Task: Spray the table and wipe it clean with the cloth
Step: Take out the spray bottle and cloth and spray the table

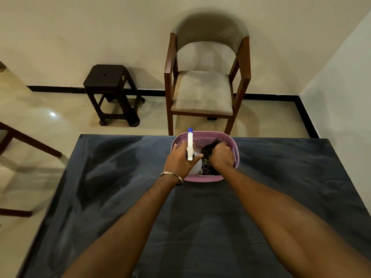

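Observation:
A pink plastic basket [232,146] stands on the dark grey table [120,187] near its far edge. My left hand [180,160] grips the neck of a white spray bottle [190,141] with a blue nozzle tip, and the bottle's body sits inside the basket. My right hand [221,157] is inside the basket, its fingers curled round a dark patterned cloth [206,164]. A metal bangle circles my left wrist. The table surface shows pale smears.
Beyond the table's far edge stands a wooden armchair [202,91] with a grey cushion, and a dark plastic stool [112,93] is to its left against the wall. Wooden furniture legs [30,141] stick in from the left. A white wall closes the right side.

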`<state>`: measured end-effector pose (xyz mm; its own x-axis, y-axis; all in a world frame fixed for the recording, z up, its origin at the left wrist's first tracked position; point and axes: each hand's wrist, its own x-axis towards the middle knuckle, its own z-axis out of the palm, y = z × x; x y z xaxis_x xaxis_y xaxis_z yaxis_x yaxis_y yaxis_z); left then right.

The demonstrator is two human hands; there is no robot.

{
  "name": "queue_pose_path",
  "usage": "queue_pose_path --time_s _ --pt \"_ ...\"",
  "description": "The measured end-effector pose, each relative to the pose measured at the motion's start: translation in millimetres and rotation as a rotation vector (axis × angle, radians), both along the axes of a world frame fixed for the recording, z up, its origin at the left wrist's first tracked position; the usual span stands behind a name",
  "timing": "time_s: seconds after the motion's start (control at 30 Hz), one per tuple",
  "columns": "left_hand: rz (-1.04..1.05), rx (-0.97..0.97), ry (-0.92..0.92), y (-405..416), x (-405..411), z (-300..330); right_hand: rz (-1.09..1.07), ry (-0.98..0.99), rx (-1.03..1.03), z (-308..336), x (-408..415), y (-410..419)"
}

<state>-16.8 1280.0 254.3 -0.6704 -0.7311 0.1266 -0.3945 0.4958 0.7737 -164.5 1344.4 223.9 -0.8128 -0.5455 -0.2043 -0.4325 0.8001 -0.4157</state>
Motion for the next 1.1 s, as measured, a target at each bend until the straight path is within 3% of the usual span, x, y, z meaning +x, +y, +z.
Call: queue_pose_path --time_s 0.33,0.7,0.9,1.1 --pt "0.059 0.092 0.011 4.6 -8.2 1.0 -0.017 -0.299 0.029 -1.6 -5.1 -8.2" --pt "0.130 0.135 0.206 11.5 -10.6 50.1 -0.334 -0.712 -0.597 56.9 -3.3 21.2" --pt "0.108 0.198 0.414 29.5 -1.1 104.4 -0.443 -0.915 -0.799 113.9 9.4 46.2" --pt "0.008 0.168 0.434 62.8 27.3 144.3 -0.451 -1.048 -0.963 162.5 30.5 95.5"
